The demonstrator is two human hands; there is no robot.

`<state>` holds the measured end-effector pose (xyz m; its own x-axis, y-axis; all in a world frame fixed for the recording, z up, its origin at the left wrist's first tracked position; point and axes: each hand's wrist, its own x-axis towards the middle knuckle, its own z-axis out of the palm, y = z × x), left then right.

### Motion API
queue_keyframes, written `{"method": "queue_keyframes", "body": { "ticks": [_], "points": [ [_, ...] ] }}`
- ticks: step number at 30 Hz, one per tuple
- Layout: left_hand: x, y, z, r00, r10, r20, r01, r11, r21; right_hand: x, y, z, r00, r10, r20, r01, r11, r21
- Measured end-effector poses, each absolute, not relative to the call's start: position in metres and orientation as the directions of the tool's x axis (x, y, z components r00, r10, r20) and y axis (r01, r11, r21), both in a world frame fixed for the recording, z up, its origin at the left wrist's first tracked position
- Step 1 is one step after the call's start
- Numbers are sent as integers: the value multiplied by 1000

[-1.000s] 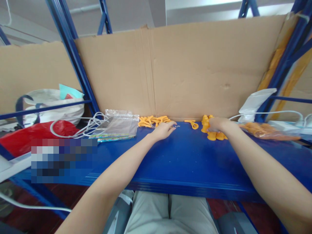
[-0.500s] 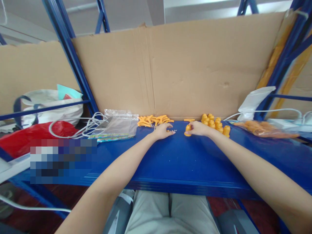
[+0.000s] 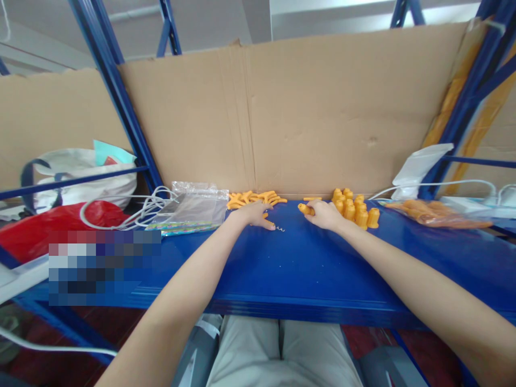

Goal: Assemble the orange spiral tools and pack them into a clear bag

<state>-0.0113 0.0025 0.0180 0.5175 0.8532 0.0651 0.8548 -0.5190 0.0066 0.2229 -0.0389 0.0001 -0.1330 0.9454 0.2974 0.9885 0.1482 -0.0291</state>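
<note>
My left hand (image 3: 255,215) is closed around a corkscrew, whose metal spiral (image 3: 279,229) points right past my thumb. A bit of its orange handle shows between the fingers. Just behind this hand lies a heap of orange corkscrew handles (image 3: 244,199). My right hand (image 3: 324,215) grips an orange plastic sleeve (image 3: 305,209), tilted with one end toward the left. Right beside that hand stand several similar orange sleeves (image 3: 349,209) in a cluster. Behind the right fingers is another orange handle piece (image 3: 313,199).
Clear plastic bags (image 3: 193,207) lie left of the handles, with white cables (image 3: 149,207) and a red bag (image 3: 64,223) further left. At the right a filled plastic bag (image 3: 435,213) rests on the blue table (image 3: 274,274). A cardboard panel (image 3: 306,118) closes off the back.
My left hand has shifted slightly left and toward me with the corkscrew. The sleeve in my right hand, upright before, is now tipped over to the left.
</note>
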Motion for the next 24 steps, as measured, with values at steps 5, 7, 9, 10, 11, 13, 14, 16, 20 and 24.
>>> {"method": "queue_keyframes", "body": {
  "ticks": [5, 7, 9, 10, 11, 13, 14, 16, 20, 24],
  "points": [
    [-11, 0, 18, 429, 903, -9, 902, -429, -43, 224, -41, 2, -177, 935, 306, 984, 175, 37],
    [-11, 3, 17, 465, 885, -33, 885, -465, -12, 225, -41, 3, -190, 936, 296, 982, 182, 56],
    [-12, 5, 17, 486, 871, -68, 874, -485, 33, 226, -43, 3, -211, 933, 291, 977, 196, 79],
    [-12, 6, 16, 490, 868, -77, 871, -488, 51, 226, -43, 4, -226, 929, 292, 974, 208, 93],
    [-12, 7, 16, 495, 866, -72, 868, -492, 63, 226, -44, 4, -242, 924, 295, 970, 220, 106],
    [-11, 8, 16, 508, 861, -27, 860, -505, 68, 227, -45, 4, -273, 913, 303, 961, 245, 126],
    [-10, 8, 15, 516, 856, 10, 854, -516, 66, 227, -46, 4, -284, 909, 305, 958, 256, 130],
    [-8, 8, 14, 523, 849, 73, 847, -528, 64, 227, -46, 4, -300, 905, 303, 953, 271, 133],
    [-8, 12, 11, 538, 834, 124, 834, -548, 67, 227, -46, 3, -305, 900, 312, 952, 274, 138],
    [-11, 14, 10, 529, 835, 148, 835, -544, 82, 229, -45, 3, -283, 902, 325, 956, 239, 169]
  ]
}}
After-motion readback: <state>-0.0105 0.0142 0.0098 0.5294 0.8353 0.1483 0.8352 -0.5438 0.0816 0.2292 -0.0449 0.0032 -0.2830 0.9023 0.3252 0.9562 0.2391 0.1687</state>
